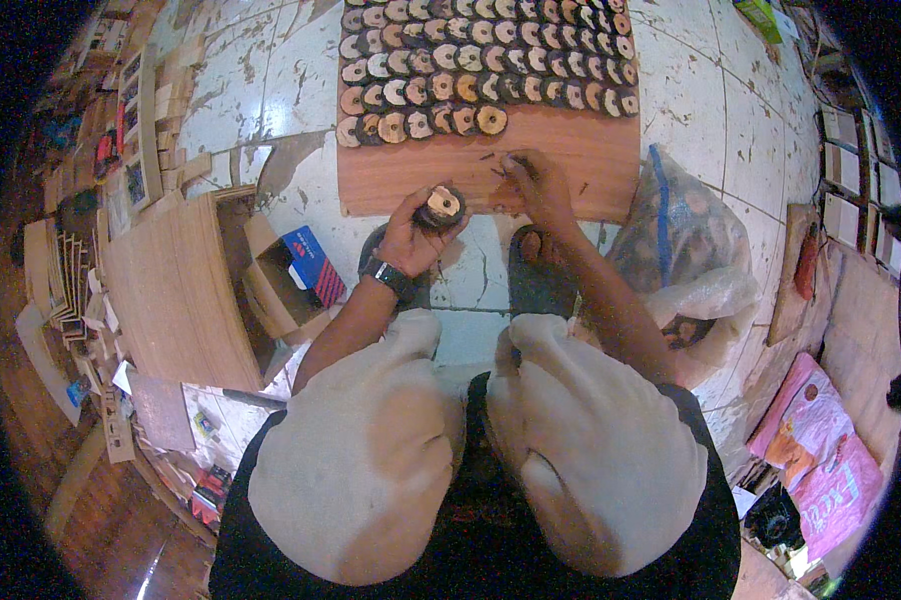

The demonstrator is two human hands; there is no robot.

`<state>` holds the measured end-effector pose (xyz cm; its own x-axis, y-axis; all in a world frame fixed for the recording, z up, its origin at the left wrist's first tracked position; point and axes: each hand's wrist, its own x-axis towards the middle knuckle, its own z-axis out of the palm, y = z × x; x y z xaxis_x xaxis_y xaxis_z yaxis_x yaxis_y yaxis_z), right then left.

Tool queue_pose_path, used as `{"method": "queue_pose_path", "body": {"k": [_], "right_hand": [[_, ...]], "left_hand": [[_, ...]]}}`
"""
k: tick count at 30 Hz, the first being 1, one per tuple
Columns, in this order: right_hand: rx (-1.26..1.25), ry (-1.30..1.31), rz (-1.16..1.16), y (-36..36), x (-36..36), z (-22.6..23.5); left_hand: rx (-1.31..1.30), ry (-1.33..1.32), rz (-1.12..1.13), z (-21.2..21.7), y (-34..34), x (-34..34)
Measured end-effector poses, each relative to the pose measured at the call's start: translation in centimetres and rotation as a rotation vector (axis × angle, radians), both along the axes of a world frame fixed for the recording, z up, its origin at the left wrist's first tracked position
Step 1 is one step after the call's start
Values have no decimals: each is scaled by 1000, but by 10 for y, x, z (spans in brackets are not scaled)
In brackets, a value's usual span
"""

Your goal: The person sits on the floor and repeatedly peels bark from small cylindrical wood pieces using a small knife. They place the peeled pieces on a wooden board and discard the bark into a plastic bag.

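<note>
A round wood slice [445,202] with a pale face, dark rim and small dark centre mark rests in my left hand [411,236], whose fingers curl round its edge. Over the near part of a brown wooden board [421,178], my right hand [540,184] has its fingers drawn together. Whatever they pinch, if anything, is too small to make out. Beside those fingertips lie a few thin dark pieces [498,171], like screws or bits of twig. Farther up the board, overlapping rows of similar wood slices [491,120] cover the surface.
A clear plastic sack [679,225] with round pieces inside stands right of the board. On the left are a large wooden box [176,285] and an open carton with a blue and red box [313,266]. A pink bag [821,455] lies at the lower right on the tiled floor.
</note>
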<state>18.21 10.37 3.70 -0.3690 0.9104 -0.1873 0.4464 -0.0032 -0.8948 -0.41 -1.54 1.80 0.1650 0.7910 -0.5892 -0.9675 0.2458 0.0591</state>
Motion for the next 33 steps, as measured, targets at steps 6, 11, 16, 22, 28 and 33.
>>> {"method": "queue_pose_path", "body": {"k": [6,11,16,22,28,33], "right_hand": [[-300,245,102,-37,-23,13],[-50,204,137,-44,-32,0],[-102,202,132,-43,-29,-1],[-62,189,47,-52,-36,12],[219,11,242,-47,-31,18],[103,87,198,-46,-22,12]], "left_hand": [[123,50,-29,-2,0,1],[100,52,-38,-2,-1,0],[84,65,-34,-3,0,2],[62,117,-70,0,-1,4],[201,589,-109,18,-6,12],[43,337,-150,12,2,11]]}}
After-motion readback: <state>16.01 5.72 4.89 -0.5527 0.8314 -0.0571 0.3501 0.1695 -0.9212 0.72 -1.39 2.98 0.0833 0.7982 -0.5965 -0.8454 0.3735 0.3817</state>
